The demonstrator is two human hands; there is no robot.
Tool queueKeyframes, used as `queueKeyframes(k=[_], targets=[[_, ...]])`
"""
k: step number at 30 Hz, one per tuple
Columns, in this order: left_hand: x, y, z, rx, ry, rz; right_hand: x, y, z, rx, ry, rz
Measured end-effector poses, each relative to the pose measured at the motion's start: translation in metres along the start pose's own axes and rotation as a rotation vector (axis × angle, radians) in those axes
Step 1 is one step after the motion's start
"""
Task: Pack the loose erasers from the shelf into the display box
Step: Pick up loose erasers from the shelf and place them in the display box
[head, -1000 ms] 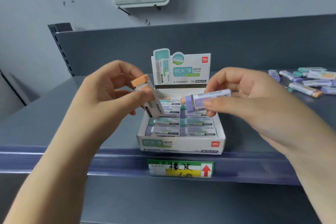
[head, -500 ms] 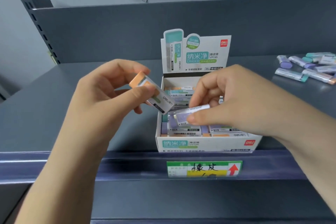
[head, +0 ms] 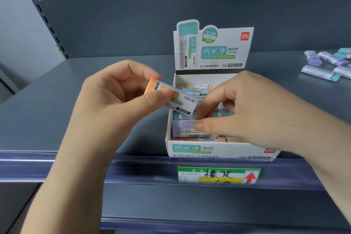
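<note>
The white display box (head: pixel 190 150) stands at the front edge of the grey shelf, its printed header card upright behind it. Rows of wrapped erasers lie inside. My left hand (head: pixel 117 104) pinches an orange eraser (head: pixel 171 97) between thumb and fingers, just left of the box's rim and above it. My right hand (head: pixel 247 112) reaches down into the box, thumb and fingertips pinching a purple eraser (head: pixel 182 128) that lies in the near left row. A pile of loose erasers (head: pixel 328 62), purple and teal, lies on the shelf at the far right.
The shelf's dark back panel (head: pixel 133 24) rises behind the box. A green and yellow price label (head: pixel 218 175) with a red arrow sits on the shelf's front rail below the box. Bare shelf surface (head: pixel 76 85) lies left of the box.
My right hand has lowered the purple eraser from above the box down into the near left row. The left hand keeps hold of the orange eraser. The camera has moved closer.
</note>
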State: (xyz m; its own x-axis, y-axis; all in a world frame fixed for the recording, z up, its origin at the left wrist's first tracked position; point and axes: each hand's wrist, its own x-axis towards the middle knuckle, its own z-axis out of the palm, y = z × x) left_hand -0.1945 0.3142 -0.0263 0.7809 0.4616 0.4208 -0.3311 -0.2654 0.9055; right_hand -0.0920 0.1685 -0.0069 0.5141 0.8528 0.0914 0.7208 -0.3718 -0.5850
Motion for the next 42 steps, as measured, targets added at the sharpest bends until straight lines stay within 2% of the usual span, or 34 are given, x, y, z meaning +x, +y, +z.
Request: queueKeyframes(k=[3,8,13,20,25,32,37,42], targets=[[-0.001,-0.001,-0.004,0.049,0.002,-0.006,0.000,0.003,-0.001,0.082,0.043,-0.058],[-0.005,-0.002,-0.001,0.124,0.008,-0.013,-0.004,0.009,-0.006,0.403,0.039,-0.075],[-0.008,-0.002,0.000,0.307,-0.082,-0.012,-0.004,0.010,-0.004,0.325,0.095,-0.130],[-0.006,-0.001,-0.009,0.564,-0.249,0.038,-0.012,0.010,-0.003,0.185,0.072,-0.113],[-0.003,-0.005,-0.013,0.543,-0.328,0.077,-0.013,0.008,0.002,0.072,0.087,-0.108],[-0.001,-0.010,-0.011,0.616,-0.419,0.152,-0.013,0.009,0.003,0.060,0.084,-0.124],[-0.002,-0.016,-0.013,0.585,-0.424,0.176,-0.016,0.012,0.000,0.029,0.059,-0.157],[-0.004,-0.014,-0.011,0.573,-0.417,0.172,-0.019,0.019,0.000,-0.122,0.045,-0.239]])
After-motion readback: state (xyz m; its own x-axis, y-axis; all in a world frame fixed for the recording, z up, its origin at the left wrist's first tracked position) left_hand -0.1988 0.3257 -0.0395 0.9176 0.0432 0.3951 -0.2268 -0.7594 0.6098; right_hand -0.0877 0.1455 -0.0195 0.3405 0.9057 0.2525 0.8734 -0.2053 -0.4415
